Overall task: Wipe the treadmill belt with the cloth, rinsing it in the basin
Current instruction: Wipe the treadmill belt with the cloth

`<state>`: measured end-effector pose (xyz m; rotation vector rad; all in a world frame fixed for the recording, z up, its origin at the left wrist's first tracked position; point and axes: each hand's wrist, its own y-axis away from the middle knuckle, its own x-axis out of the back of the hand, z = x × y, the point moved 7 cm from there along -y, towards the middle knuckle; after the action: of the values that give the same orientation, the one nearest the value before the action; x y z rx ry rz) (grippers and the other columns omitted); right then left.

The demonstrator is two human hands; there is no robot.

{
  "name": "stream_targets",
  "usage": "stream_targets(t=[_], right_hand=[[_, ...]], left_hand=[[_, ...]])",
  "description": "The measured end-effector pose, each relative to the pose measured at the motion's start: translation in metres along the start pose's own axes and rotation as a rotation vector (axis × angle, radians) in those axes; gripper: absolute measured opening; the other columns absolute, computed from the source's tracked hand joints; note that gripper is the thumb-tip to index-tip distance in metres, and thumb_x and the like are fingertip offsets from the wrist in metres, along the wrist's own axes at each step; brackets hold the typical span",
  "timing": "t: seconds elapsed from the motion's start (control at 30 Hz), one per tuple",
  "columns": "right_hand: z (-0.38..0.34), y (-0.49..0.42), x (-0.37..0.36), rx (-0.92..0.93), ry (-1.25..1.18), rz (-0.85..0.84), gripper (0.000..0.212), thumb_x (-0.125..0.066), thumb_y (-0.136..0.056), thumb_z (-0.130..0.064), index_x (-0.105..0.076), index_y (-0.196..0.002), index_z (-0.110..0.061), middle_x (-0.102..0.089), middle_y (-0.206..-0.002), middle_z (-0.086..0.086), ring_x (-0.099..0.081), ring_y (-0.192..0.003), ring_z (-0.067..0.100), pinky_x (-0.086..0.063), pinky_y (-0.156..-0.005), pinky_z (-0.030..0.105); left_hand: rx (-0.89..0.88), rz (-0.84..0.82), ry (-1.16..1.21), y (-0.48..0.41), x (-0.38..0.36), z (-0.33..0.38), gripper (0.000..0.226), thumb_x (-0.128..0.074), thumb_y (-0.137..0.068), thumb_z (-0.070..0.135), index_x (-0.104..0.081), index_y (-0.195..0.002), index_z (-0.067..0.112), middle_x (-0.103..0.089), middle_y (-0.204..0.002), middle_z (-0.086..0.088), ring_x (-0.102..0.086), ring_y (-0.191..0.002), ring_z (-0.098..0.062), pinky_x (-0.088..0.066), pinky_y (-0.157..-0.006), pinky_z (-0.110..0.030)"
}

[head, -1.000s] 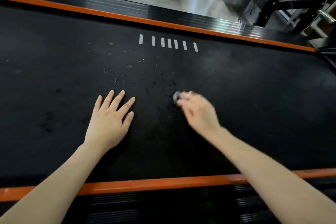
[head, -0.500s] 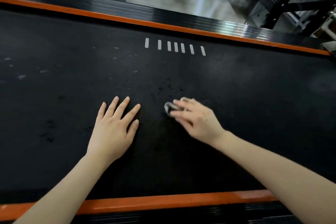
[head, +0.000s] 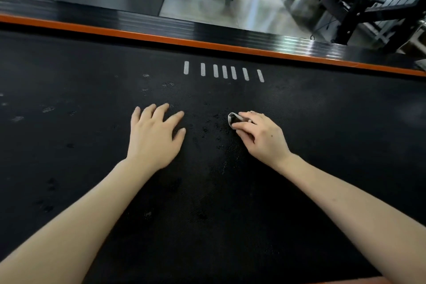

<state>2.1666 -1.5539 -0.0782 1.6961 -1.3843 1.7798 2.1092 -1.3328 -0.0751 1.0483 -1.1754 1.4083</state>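
Pressing a cloth to the belt at mid-frame.
Left grip lies flat on the belt left of centre, fingers straight and slightly spread. Right grip, just right of centre, pinches the small wadded grey cloth against the belt. White dashes sit above them, under the orange rail.

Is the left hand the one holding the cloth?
No, the left hand lies flat and empty on the belt, while the right hand pinches the cloth.
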Motion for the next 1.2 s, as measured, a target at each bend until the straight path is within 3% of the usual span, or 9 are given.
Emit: stream_targets(t=[0.13,0.27,0.43,0.53,0.7,0.77,0.9,1.0,1.2], right_hand=[[0.022,-0.035,-0.011,-0.167,0.044,0.019,0.020,-0.058,-0.087,-0.026,-0.074,-0.097,-0.020,-0.067,-0.114,0.006,-0.063,-0.098,0.032,-0.050,-0.088,0.041],[-0.001,-0.029,-0.007,-0.325,0.078,0.127,0.012,-0.065,-0.079,-0.010,-0.075,-0.086,-0.013,-0.069,-0.098,0.010,-0.064,-0.080,0.034,-0.050,-0.073,0.035],[-0.091,0.029,-0.005,0.082,-0.102,0.053,0.021,-0.057,-0.084,-0.016,-0.074,-0.097,-0.019,-0.068,-0.110,0.007,-0.064,-0.096,0.031,-0.050,-0.088,0.038],[-0.065,0.007,-0.006,0.262,-0.070,0.000,0.023,-0.053,-0.088,-0.024,-0.074,-0.098,-0.023,-0.068,-0.113,0.005,-0.064,-0.102,0.027,-0.045,-0.094,0.034],[0.050,-0.060,-0.013,-0.347,0.078,-0.003,0.024,-0.052,-0.094,-0.019,-0.070,-0.109,-0.019,-0.060,-0.127,0.006,-0.057,-0.109,0.030,-0.040,-0.095,0.032],[0.033,-0.059,-0.016,-0.393,0.103,-0.035,0.024,-0.051,-0.093,-0.017,-0.071,-0.107,-0.019,-0.061,-0.125,0.005,-0.059,-0.103,0.030,-0.042,-0.089,0.032],[-0.058,-0.012,-0.017,0.098,-0.075,-0.032,0.024,-0.054,-0.086,-0.019,-0.074,-0.098,-0.021,-0.068,-0.115,0.004,-0.063,-0.101,0.028,-0.049,-0.090,0.034],[-0.048,-0.015,-0.015,0.216,-0.093,-0.082,0.024,-0.054,-0.089,-0.026,-0.073,-0.103,-0.024,-0.066,-0.120,0.003,-0.062,-0.108,0.027,-0.049,-0.095,0.034],[0.089,-0.078,-0.019,-0.422,0.117,-0.021,0.026,-0.050,-0.095,-0.020,-0.069,-0.112,-0.019,-0.058,-0.130,0.007,-0.057,-0.111,0.031,-0.044,-0.091,0.038]], left_hand=[[0.009,-0.056,-0.064,-0.012,-0.028,-0.005,0.055,-0.016,-0.097,0.056,-0.025,-0.147,0.036,-0.020,-0.157,-0.003,-0.010,-0.144,-0.033,0.000,-0.115,-0.055],[0.018,-0.029,-0.055,-0.009,-0.037,-0.006,0.071,-0.003,-0.086,0.059,-0.032,-0.146,0.033,-0.028,-0.154,-0.005,-0.016,-0.143,-0.035,-0.007,-0.115,-0.056],[0.017,-0.013,-0.035,-0.010,-0.035,-0.008,0.071,-0.005,-0.085,0.058,-0.037,-0.143,0.034,-0.033,-0.152,-0.004,-0.020,-0.142,-0.034,-0.010,-0.115,-0.054],[0.016,-0.009,-0.011,-0.008,-0.035,-0.009,0.071,-0.004,-0.085,0.059,-0.036,-0.144,0.035,-0.032,-0.153,-0.003,-0.019,-0.143,-0.032,-0.008,-0.116,-0.053],[0.034,-0.009,0.010,-0.008,-0.034,-0.008,0.075,0.001,-0.081,0.061,-0.032,-0.145,0.037,-0.027,-0.155,-0.001,-0.014,-0.145,-0.029,-0.003,-0.117,-0.052],[0.041,-0.017,0.005,-0.008,-0.034,-0.008,0.077,0.003,-0.080,0.061,-0.031,-0.145,0.037,-0.026,-0.155,0.000,-0.013,-0.145,-0.029,-0.001,-0.116,-0.054],[0.048,-0.021,-0.043,-0.006,-0.031,-0.008,0.075,0.004,-0.081,0.059,-0.028,-0.146,0.038,-0.024,-0.156,0.002,-0.012,-0.145,-0.027,0.004,-0.112,-0.060],[0.050,-0.033,-0.046,-0.004,-0.032,-0.008,0.074,0.004,-0.081,0.058,-0.025,-0.146,0.039,-0.022,-0.156,0.004,-0.010,-0.146,-0.025,0.005,-0.112,-0.062],[0.053,-0.026,-0.009,-0.005,-0.032,-0.008,0.074,0.003,-0.081,0.057,-0.028,-0.146,0.039,-0.023,-0.156,0.003,-0.009,-0.146,-0.026,0.004,-0.113,-0.061]])
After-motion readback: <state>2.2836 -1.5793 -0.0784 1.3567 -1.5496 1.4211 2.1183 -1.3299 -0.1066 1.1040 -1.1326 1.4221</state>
